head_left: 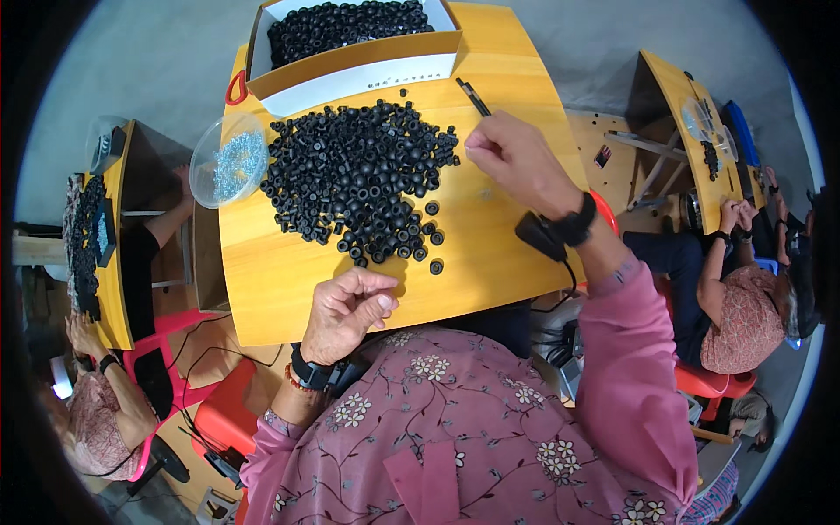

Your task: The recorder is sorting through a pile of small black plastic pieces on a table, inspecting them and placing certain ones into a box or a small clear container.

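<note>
A wide heap of small black plastic parts (350, 171), some ring-like caps and some rounded, is spread over the yellow table (516, 271). My left hand (346, 313) hovers at the table's near edge, just below the heap. Its fingers are curled, thumb close to the index finger; anything between them is too small to make out. To the right of the heap, my right hand (516, 162) is closed with its fingertips drawn together, their contents hidden. A black pen-like tool (472, 96) extends beyond its knuckles, its lower end hidden by the hand.
A white and brown box (359, 83) full of black parts stands at the far edge. Left of the heap are a clear tub (203, 166) of pale blue pieces and red scissor-like handles (236, 88). People work at side tables; a cable (569, 278) hangs from my right wrist device.
</note>
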A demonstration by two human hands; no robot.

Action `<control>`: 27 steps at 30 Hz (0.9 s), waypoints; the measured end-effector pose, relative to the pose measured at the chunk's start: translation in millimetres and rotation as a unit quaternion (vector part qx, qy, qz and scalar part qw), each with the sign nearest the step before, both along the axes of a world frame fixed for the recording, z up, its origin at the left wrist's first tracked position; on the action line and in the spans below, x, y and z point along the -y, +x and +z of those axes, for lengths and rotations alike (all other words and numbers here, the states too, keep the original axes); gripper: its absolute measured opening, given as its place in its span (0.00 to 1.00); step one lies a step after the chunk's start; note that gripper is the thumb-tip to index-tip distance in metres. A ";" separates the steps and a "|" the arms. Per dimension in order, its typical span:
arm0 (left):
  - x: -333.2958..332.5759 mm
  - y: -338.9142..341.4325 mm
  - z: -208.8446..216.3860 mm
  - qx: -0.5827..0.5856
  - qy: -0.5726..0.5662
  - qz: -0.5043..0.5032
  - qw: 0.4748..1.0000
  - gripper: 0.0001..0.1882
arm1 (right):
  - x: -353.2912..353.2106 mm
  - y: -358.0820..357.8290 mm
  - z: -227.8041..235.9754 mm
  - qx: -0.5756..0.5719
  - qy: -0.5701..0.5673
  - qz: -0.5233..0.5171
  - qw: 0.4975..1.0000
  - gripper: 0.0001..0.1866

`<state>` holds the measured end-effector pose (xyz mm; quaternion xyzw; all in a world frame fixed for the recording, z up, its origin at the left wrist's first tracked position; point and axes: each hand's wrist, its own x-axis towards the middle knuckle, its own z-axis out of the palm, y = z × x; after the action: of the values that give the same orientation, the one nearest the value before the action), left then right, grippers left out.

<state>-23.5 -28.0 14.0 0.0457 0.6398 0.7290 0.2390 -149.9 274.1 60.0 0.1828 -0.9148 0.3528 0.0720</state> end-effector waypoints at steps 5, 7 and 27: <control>-13.2 -8.1 7.7 -0.073 0.009 0.071 0.995 0.09 | -3.1 68.7 16.3 0.166 -0.169 -0.007 0.972 0.05; -22.8 -20.9 13.8 -0.210 -0.105 0.028 0.972 0.10 | -5.7 90.0 8.8 0.237 -0.215 -0.023 0.947 0.05; -56.6 -41.7 35.3 -0.525 -0.381 -0.031 0.760 0.12 | 2.5 132.6 -22.1 0.201 -0.285 0.019 0.937 0.06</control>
<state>-65.2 28.6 49.3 0.3462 0.8882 0.2794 -0.1144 -17.3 271.6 37.9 0.0979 -0.7678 0.6292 -0.0709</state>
